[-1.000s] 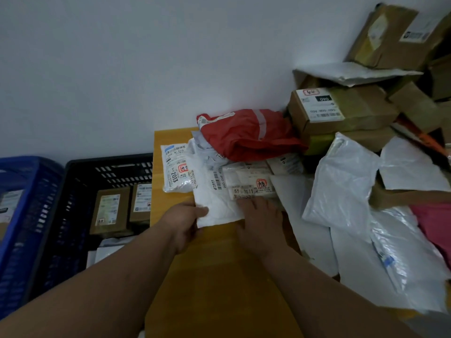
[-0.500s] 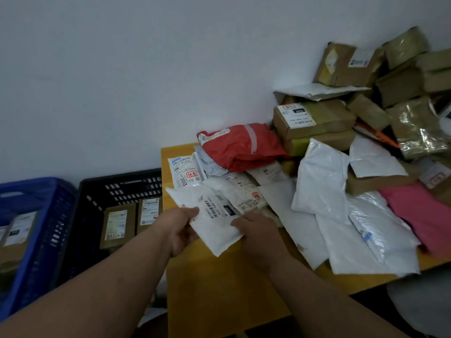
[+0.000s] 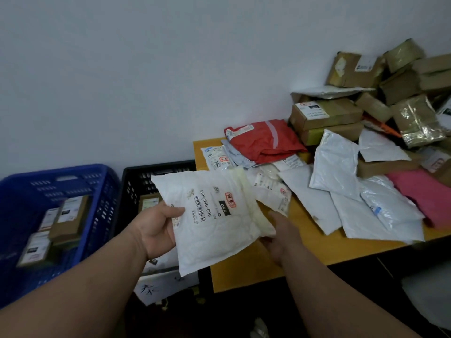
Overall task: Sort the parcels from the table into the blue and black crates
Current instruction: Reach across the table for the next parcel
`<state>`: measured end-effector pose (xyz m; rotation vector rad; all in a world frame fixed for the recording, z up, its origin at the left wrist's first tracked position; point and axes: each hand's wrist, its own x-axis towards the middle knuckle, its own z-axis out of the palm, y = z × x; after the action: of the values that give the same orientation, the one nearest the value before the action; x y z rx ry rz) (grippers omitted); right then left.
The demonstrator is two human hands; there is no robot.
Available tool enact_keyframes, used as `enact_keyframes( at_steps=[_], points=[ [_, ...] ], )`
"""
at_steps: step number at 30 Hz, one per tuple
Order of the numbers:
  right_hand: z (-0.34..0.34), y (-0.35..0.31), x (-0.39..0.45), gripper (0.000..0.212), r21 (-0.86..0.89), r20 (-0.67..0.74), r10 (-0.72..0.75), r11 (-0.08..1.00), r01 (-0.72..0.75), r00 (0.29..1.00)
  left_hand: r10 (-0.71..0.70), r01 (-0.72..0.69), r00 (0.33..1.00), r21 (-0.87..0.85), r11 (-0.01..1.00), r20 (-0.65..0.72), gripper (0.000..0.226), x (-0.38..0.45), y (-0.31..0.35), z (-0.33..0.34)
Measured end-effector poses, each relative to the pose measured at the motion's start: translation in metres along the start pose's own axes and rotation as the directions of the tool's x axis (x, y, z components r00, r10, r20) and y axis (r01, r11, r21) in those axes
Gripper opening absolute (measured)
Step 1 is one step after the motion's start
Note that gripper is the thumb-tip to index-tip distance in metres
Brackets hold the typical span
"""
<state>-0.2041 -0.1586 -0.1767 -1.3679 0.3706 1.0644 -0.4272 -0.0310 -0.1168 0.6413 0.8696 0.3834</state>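
Note:
A white padded mailer (image 3: 214, 215) with a barcode label hangs in the air over the table's left edge and the black crate (image 3: 136, 181). My left hand (image 3: 156, 228) grips its left edge, thumb on the label side. My right hand (image 3: 280, 237) holds its right edge from underneath, fingers partly hidden by the mailer. The blue crate (image 3: 92, 191) stands left of the black one and holds several brown boxes. On the yellow table (image 3: 246, 267) lie a red bag (image 3: 266, 140), white mailers (image 3: 334, 167) and a pink bag (image 3: 424, 193).
Brown cardboard boxes (image 3: 324, 113) are stacked against the wall at the table's back right. White parcels (image 3: 156, 286) lie in the black crate below the held mailer. The floor under the table is dark. A white wall runs behind everything.
Both hands have lifted the white mailer off the table pile and carried it left and toward me, turning its label side up. The camera has swung left, showing more of both crates.

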Motion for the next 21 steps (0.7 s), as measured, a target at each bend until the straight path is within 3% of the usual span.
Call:
enact_keyframes(
  at_steps=[3, 8, 21],
  points=[
    [-0.004, 0.001, -0.012, 0.029, -0.007, 0.102, 0.014, 1.000, -0.014, 0.995, 0.001, -0.001, 1.000, -0.001, 1.000, 0.017, 0.050, -0.021, -0.003, -0.014],
    [-0.016, -0.006, -0.019, 0.027, -0.064, 0.239, -0.023, 0.997, 0.039, 0.971, 0.045, -0.046, 0.998, -0.023, 0.999, -0.036, 0.050, -0.041, -0.008, -0.025],
    [-0.040, -0.036, -0.012, 0.029, -0.414, 0.343, 0.034, 0.902, 0.118, 0.939, 0.111, -0.106, 0.939, 0.034, 0.994, -0.326, 0.049, -0.045, -0.014, -0.002]
  ],
)
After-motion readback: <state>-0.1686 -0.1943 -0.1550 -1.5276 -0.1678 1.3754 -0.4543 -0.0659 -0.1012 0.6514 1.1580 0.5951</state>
